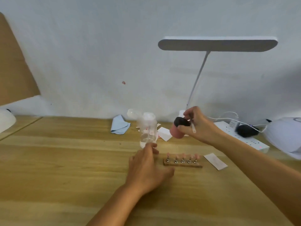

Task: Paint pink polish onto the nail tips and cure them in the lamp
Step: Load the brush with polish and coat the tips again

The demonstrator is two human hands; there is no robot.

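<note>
The left hand (146,168) lies low over the wooden table (65,160), fingers loosely spread and holding nothing. Its fingertips are at the foot of a clear plastic bottle (148,128) at its 12 o'clock; blur hides whether they touch. At the hand's 3 o'clock, just beside the thumb, a wooden holder (182,164) carries 5 pink nail tips (183,155) in a row, with a paper slip (215,161) at its 3 o'clock. At the holder's 12 o'clock the right hand (197,126), raised, grips a pink polish bottle (176,133) with a black cap, tilted, and pinches a thin white stick (193,128). Farther back lie a blue cloth (119,125) at 11 o'clock, a power strip (244,138) at 2 o'clock, a white curing lamp (286,136) at the right edge, and a desk lamp (216,44) by the wall.
</note>
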